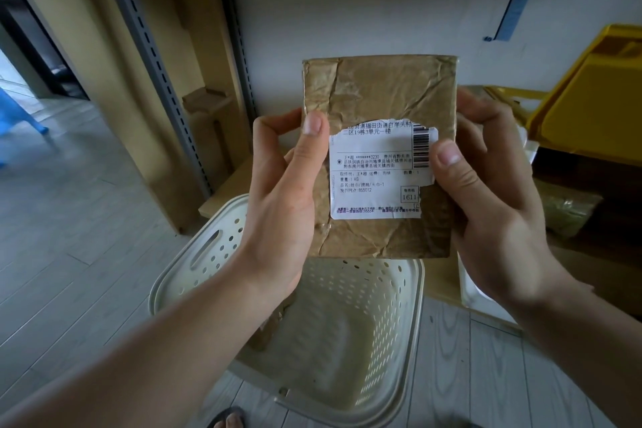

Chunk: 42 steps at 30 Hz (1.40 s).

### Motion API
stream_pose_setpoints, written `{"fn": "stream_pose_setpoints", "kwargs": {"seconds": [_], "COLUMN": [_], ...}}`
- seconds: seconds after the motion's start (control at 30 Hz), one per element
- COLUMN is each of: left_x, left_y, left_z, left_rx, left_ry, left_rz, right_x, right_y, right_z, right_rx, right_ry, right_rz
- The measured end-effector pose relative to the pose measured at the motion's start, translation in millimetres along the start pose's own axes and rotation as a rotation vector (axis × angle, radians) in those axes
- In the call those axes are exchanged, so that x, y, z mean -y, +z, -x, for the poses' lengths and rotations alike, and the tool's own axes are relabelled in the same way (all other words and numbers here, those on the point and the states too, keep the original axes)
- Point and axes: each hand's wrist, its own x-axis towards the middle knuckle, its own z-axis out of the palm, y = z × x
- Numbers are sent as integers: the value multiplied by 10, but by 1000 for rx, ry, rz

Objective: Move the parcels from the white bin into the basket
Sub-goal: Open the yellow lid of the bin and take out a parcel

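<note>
From the head camera we see the left hand (278,191) and right hand (486,205) each gripping a side of a brown parcel (378,97), thumbs on its front, upright above the perforated basket (392,340) on the floor.

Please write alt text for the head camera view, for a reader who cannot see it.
Two bare hands, left hand and right hand, hold a brown taped parcel with a torn white shipping label upright above a cream perforated basket on the floor. A yellow bin sits at right.
</note>
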Motion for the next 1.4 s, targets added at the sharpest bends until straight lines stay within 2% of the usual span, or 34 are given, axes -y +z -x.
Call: {"fn": "stream_pose_setpoints", "kwargs": {"seconds": [0.13, 0.23, 0.4, 0.47, 0.6, 0.8, 0.93, 1.17, 1.23, 1.4], "left_x": [74, 202, 476, 600, 802, 1253, 1491, 1582, 1631, 1960], "left_y": [-86, -244, -566, -710, -877, -1193, -1342, -1543, -1608, -1721], "left_z": [-45, -66, -49, -73, -134, -213, -269, -570, -582, -451], "left_rx": [25, 22, 47, 69, 66, 140, 180, 88, 82, 160], "left_ry": [-114, -223, -554, -614, -650, -702, -709, -712, -744, -967], "left_rz": [-84, -233, -379, -400, -466, -740, -900, -866, -883, -882], "right_x": [-99, -277, -632, -789, -1138, -1675, -1959, -2327, -2407, -2632], "right_y": [-6, 13, 103, 155, 311, 505, 607, 709, 742, 810], "right_z": [21, 93, 222, 241, 249, 359, 387, 102, 55, 222], "right_rx": [-6, 13, -48, -73, -93, -71, -29, -9, 17, 118], "right_ry": [101, 224, 348, 437, 561, 755, 879, 812, 851, 1054], "right_rz": [-43, -27, 25, 12, 121, 273, 288, 420, 421, 491]}}
